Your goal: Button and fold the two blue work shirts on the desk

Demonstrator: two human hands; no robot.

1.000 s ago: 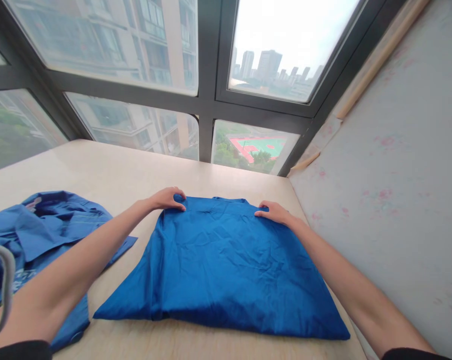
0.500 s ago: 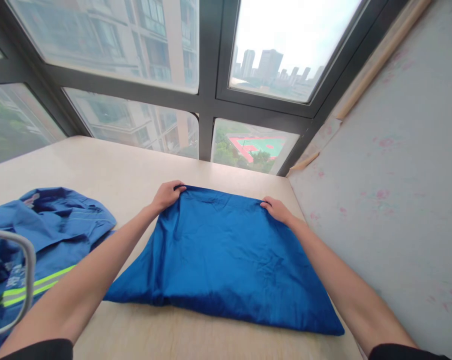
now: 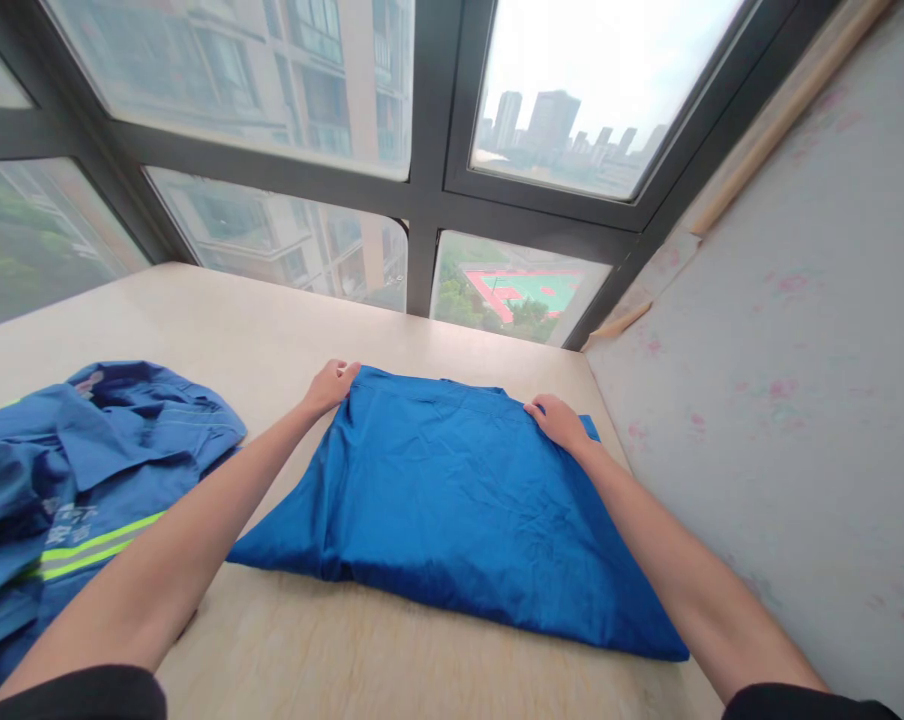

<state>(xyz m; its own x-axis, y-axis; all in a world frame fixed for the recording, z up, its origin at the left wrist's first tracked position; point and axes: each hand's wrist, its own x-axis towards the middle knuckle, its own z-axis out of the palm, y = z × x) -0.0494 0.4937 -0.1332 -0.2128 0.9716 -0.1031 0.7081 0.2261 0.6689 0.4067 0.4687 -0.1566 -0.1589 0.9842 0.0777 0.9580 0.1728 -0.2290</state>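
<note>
A bright blue folded cloth (image 3: pixel 459 490) lies spread over the pale surface, lightly creased, its near edge slanting down to a pointed corner at the right. At its far left corner, my left hand (image 3: pixel 333 387) is closed, thumb and fingers pinching the fabric. My right hand (image 3: pixel 555 420) grips the far edge toward the right, fingers curled onto the cloth. Between the hands, a bit of another layer shows behind the far edge, and a small blue piece sticks out past my right hand. Whether the cloth is a garment I cannot tell.
A crumpled blue work jacket (image 3: pixel 114 450) with yellow-green and silver stripes lies at the left, partly behind my left forearm. The pale wooden surface (image 3: pixel 219 310) runs back to dark-framed windows (image 3: pixel 426 150). A flower-patterned wall (image 3: pixel 782 330) with peeling paper bounds the right side.
The cloth's far edge has shifted, and a back layer now shows behind it and beyond my right hand. The view has turned slightly left; a grey curved bar at the left has left view.
</note>
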